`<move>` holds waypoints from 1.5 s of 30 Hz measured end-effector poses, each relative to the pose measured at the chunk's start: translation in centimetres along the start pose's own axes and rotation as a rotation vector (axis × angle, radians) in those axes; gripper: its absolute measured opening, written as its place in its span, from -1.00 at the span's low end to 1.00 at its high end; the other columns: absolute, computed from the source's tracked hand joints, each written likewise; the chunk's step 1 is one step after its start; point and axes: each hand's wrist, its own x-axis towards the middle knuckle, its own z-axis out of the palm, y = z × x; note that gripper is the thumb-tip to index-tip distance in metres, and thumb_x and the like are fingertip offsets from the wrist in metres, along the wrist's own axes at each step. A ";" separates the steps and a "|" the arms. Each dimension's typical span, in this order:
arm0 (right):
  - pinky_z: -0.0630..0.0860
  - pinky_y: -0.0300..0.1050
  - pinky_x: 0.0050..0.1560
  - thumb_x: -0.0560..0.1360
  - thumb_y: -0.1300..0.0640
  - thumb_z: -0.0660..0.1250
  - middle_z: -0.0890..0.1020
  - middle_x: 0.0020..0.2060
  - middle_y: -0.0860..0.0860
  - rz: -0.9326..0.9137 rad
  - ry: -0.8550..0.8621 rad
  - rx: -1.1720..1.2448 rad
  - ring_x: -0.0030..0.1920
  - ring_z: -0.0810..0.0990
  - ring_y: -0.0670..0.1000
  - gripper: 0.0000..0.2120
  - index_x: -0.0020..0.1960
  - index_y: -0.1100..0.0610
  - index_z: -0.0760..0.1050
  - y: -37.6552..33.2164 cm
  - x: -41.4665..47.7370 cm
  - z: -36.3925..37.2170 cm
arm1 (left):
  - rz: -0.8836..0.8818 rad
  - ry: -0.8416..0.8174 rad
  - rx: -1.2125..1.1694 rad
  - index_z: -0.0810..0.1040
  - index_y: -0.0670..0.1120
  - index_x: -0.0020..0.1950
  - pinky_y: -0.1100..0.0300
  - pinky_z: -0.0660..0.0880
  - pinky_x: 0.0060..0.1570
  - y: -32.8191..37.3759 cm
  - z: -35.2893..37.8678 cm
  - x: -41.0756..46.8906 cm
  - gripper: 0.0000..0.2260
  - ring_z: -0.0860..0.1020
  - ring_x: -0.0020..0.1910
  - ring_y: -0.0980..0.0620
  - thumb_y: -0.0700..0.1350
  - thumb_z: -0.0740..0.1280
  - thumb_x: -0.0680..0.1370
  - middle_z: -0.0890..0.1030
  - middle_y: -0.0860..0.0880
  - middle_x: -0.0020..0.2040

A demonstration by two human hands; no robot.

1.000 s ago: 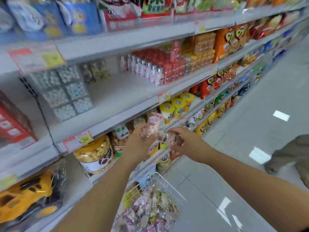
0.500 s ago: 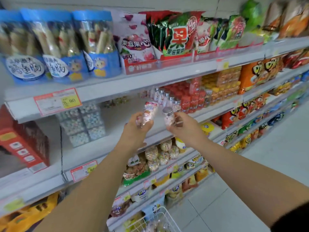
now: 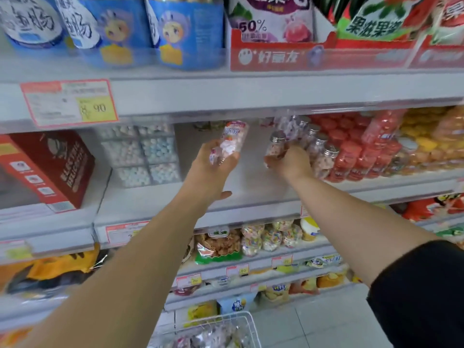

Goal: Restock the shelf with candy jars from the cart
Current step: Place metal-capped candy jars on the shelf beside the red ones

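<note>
My left hand (image 3: 213, 164) grips a clear candy jar with a pink and white label (image 3: 232, 139), held tilted over the bare part of the white middle shelf (image 3: 251, 189). A second jar, small with a silver cap (image 3: 276, 146), is held by my right hand (image 3: 291, 163) just left of a row of matching silver-capped jars (image 3: 319, 149) standing on that shelf. Whether the second jar touches the shelf is hidden by my hand. The wire cart (image 3: 226, 327) with more wrapped candy sits at the bottom edge.
Red-lidded jars (image 3: 351, 151) and orange packs fill the shelf to the right. Clear boxes of pale candy balls (image 3: 143, 151) and a red carton (image 3: 50, 169) stand to the left. Blue tubs and snack bags sit on the shelf above, whose edge overhangs my hands.
Both hands have reached forward and up into the middle shelf. My right hand has carried its jar up beside the silver-capped row. The cart has dropped to the bottom of the view.
</note>
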 end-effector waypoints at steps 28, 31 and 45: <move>0.25 0.05 0.40 0.60 0.06 0.14 0.39 0.40 0.23 -0.389 -0.117 -0.578 0.39 0.31 0.30 -0.57 0.42 0.20 0.38 0.3 7.2 3.0 | 0.177 0.073 -0.269 0.40 0.26 0.16 -0.09 0.65 -0.04 -2.3 2.0 4.6 -0.77 0.52 0.05 0.00 0.01 0.36 0.58 0.47 0.03 0.13; 0.24 0.06 0.39 0.59 0.07 0.13 0.43 0.36 0.26 -0.385 -0.112 -0.572 0.38 0.32 0.30 -0.59 0.37 0.22 0.41 0.3 7.9 3.5 | 0.189 0.065 -0.269 0.40 0.29 0.13 -0.10 0.65 -0.03 -2.4 2.0 4.5 -0.76 0.50 -0.02 0.03 0.01 0.37 0.58 0.48 0.06 0.06; 0.34 -0.04 0.35 0.60 0.18 0.17 0.48 0.35 0.24 -0.456 -0.145 -0.298 0.39 0.41 0.21 -0.62 0.38 0.25 0.44 -0.2 6.7 2.5 | 0.183 0.074 -0.264 0.40 0.30 0.10 -0.12 0.64 -0.01 -2.2 2.1 4.1 -0.77 0.51 0.10 0.03 0.01 0.38 0.57 0.47 0.08 0.12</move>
